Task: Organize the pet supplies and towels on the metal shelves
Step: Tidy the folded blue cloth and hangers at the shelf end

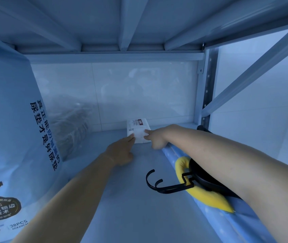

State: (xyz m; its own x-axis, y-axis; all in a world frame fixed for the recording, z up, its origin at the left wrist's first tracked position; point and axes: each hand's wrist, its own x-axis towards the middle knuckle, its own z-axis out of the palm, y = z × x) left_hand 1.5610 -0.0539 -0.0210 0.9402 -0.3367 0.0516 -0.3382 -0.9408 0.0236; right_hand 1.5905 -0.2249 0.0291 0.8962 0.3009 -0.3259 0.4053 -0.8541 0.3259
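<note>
I'm looking at the white packet [138,130], which is lying flat at the back of the metal shelf [122,199], close to the tiled wall [139,88] and a little right of the middle. A dark red label is showing on its top face. Both hands are reaching in to it. The left hand [122,151] is stretching forward with its fingers out fairly straight, their tips touching the packet's near left corner. The right hand [156,138] is coming in from the right, and I'm reading it as pinching the packet's right edge between forefinger and thumb, with the other fingers curled underneath.

Along the right edge of the shelf, under the right forearm, blue spotted rolls [171,158] are lying lengthwise. A yellow pad [203,195] is resting on them, with a black round thing [208,181] lying on it, partly hidden by the arm. A black double hook [164,186] is sticking out from it over the shelf board.

On the left a big bag [11,120] of pet pads is standing upright, printed with dark lettering and "38PCS". Behind it a clear plastic bag [69,123] is leaning, its brownish contents too blurred for me to name. A perforated post [208,81] is standing at the back right corner.
</note>
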